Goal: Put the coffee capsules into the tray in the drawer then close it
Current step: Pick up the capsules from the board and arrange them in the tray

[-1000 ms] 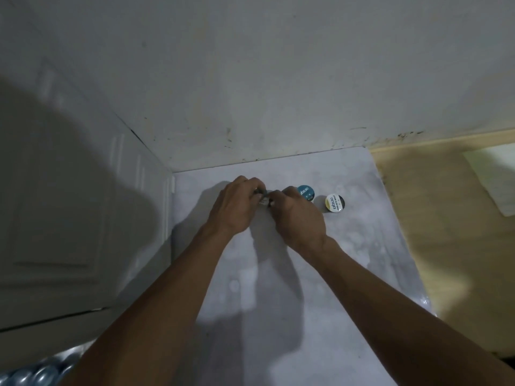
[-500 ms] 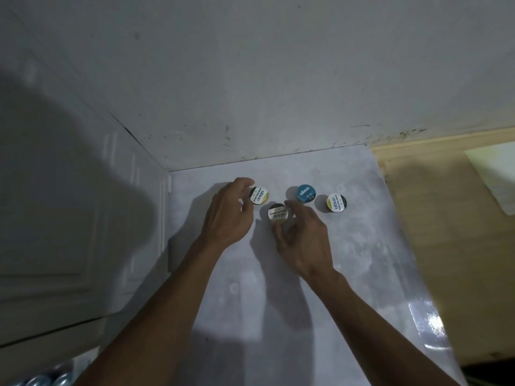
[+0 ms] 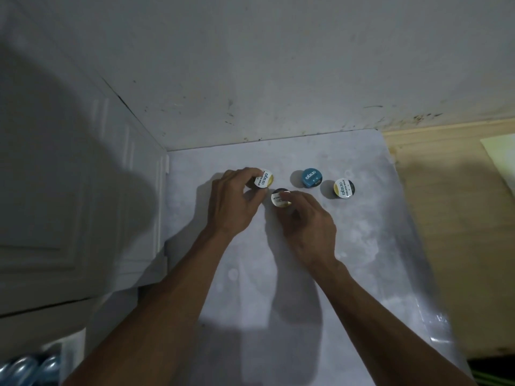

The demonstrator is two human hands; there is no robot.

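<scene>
A person's left hand (image 3: 232, 203) pinches a gold capsule (image 3: 264, 178) on the grey counter (image 3: 362, 260), while the right hand (image 3: 308, 222) curls its fingers round a second gold capsule (image 3: 281, 198) just beside it. A blue capsule (image 3: 311, 178) stands right of the first gold one, with a third gold capsule (image 3: 344, 188) further right. The tray and drawer are out of sight.
</scene>
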